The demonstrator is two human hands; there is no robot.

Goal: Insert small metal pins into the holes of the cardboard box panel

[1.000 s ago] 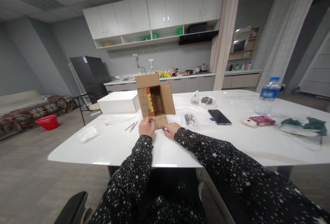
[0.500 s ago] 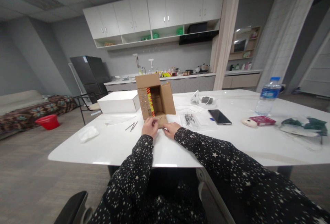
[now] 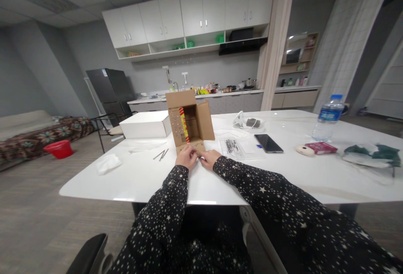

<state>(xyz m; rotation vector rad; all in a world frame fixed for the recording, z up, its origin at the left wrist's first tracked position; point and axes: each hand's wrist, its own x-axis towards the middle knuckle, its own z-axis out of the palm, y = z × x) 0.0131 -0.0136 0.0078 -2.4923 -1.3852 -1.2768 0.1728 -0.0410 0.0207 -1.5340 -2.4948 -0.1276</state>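
Note:
An opened cardboard box [image 3: 205, 123] stands on the white table, its flaps spread. Small shiny gems dot its left flap [image 3: 177, 129] and the front flap, and a red-and-yellow strip runs down the left one. My left hand [image 3: 188, 157] lies over the front flap with its fingers bent together near the flap's middle; whatever they pinch is too small to make out. My right hand [image 3: 208, 159] is closed at the flap's right corner, thumb and fingers on the cardboard edge. Left of the box lie metal tweezers [image 3: 163, 155].
A white box [image 3: 145, 124] stands behind to the left, and a crumpled tissue [image 3: 108, 164] lies nearer. To the right are a clear packet [image 3: 232, 148], a phone [image 3: 268, 143], a white corded device [image 3: 253, 123], a dark red box [image 3: 321, 148] and a water bottle [image 3: 329, 116].
My left hand has shifted slightly to the right along the front flap, closer to my right hand. The right hand and the box have hardly moved.

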